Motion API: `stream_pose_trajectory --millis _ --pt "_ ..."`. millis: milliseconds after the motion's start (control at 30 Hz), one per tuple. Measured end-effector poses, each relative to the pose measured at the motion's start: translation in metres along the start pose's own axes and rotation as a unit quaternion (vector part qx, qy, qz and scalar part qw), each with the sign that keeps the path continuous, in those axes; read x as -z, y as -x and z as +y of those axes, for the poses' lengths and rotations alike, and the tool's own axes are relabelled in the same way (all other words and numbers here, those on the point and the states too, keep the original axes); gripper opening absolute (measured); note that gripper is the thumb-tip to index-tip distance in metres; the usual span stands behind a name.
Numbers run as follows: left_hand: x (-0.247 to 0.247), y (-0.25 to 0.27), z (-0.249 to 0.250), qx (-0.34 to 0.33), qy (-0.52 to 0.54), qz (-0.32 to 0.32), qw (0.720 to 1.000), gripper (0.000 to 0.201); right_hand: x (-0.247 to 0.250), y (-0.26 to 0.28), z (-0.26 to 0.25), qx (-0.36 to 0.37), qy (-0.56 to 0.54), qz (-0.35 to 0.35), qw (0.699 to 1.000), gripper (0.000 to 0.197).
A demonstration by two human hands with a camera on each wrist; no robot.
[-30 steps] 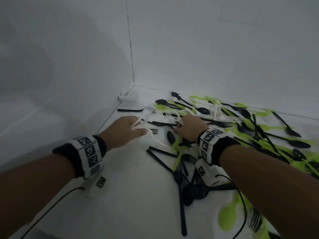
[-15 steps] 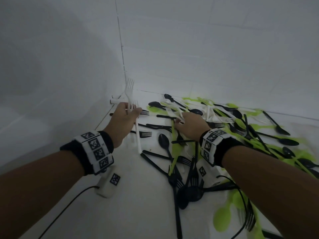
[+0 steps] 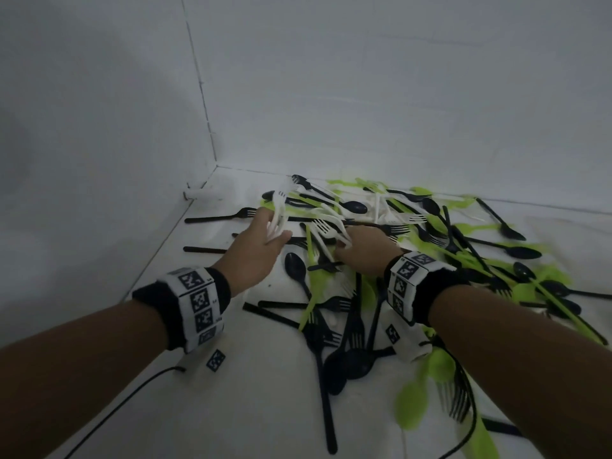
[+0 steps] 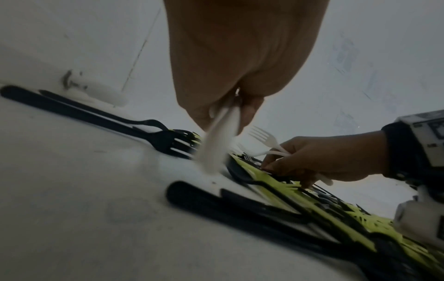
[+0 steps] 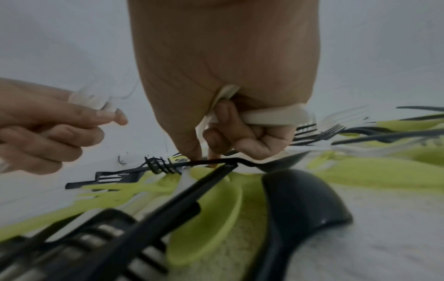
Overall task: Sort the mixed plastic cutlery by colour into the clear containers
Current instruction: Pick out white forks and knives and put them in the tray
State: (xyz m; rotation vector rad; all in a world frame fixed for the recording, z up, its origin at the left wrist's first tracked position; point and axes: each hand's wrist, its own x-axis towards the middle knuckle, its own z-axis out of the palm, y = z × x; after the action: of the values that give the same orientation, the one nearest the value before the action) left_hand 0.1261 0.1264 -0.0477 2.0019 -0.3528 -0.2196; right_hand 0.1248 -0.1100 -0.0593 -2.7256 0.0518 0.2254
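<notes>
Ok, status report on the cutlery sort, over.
Left hand grips white cutlery. Right hand holds white forks, fingertips down in the mixed pile. No clear containers in view.

Smooth plastic is seen throughout the cutlery: the black spoon (image 5: 305,205) is glossy, with a small highlight caught on its bowl, while the lime-green spoon (image 5: 211,207) looks duller and matt. The white forks (image 4: 264,140) appear thin, slightly translucent plastic. The table (image 3: 231,409) is covered by a matt white surface, faintly grainy.
</notes>
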Motion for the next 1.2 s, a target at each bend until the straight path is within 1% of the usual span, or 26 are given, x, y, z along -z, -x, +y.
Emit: stream_pose_trajectory --millis 100,167,300,333,400,467,567,667,800,867,933,1000,1133,1200 --pt "-0.009 0.001 0.005 -0.009 -0.072 -0.007 0.997 0.026 0.000 0.000 -0.004 -0.004 -0.013 0.008 1.000 0.030" --pt "-0.014 0.001 0.004 -0.016 -0.086 -0.020 0.996 0.017 -0.002 -0.003 -0.008 0.005 0.001 0.001 1.000 0.031" --pt "-0.016 0.006 0.002 -0.034 -0.130 -0.045 0.990 0.017 -0.005 -0.010 -0.019 0.001 0.031 0.002 1.000 0.030" --pt "-0.015 0.008 0.001 -0.036 -0.143 -0.049 0.988 0.015 -0.003 -0.011 -0.022 -0.007 0.015 0.015 1.000 0.030" --pt "-0.013 0.011 -0.001 -0.042 -0.154 -0.052 0.986 0.019 0.005 -0.015 -0.027 -0.023 -0.034 0.053 0.998 0.032" --pt "-0.012 0.015 -0.004 -0.051 -0.170 -0.060 0.982 0.026 0.017 -0.019 -0.032 -0.019 -0.065 0.100 0.993 0.032" --pt "-0.015 0.015 -0.004 -0.058 -0.208 -0.085 0.973 0.028 0.034 -0.018 -0.038 -0.012 -0.120 0.164 0.979 0.032" --pt "-0.025 0.008 -0.001 -0.055 -0.237 -0.105 0.964 0.030 0.041 -0.009 -0.033 -0.011 -0.164 0.174 0.971 0.033" --pt "-0.043 0.000 0.004 -0.076 -0.234 -0.136 0.960 0.029 0.038 0.003 -0.011 -0.028 -0.207 0.171 0.963 0.039" --pt "-0.051 -0.002 0.005 -0.087 -0.266 -0.157 0.947 0.024 0.035 0.008 0.000 -0.033 -0.216 0.161 0.962 0.041" --pt "-0.054 -0.004 0.003 -0.066 -0.303 -0.171 0.935 0.021 0.034 0.016 0.006 -0.031 -0.240 0.151 0.958 0.037" --pt "-0.051 -0.007 0.002 -0.042 -0.317 -0.174 0.931 0.024 0.035 0.023 0.008 -0.034 -0.291 0.151 0.944 0.030" --pt "-0.045 -0.012 0.003 -0.036 -0.305 -0.163 0.938 0.020 0.040 0.026 0.006 -0.032 -0.346 0.195 0.917 0.017" --pt "-0.044 -0.013 0.004 -0.037 -0.309 -0.141 0.940 0.029 0.043 0.027 0.004 -0.031 -0.357 0.223 0.907 0.015"
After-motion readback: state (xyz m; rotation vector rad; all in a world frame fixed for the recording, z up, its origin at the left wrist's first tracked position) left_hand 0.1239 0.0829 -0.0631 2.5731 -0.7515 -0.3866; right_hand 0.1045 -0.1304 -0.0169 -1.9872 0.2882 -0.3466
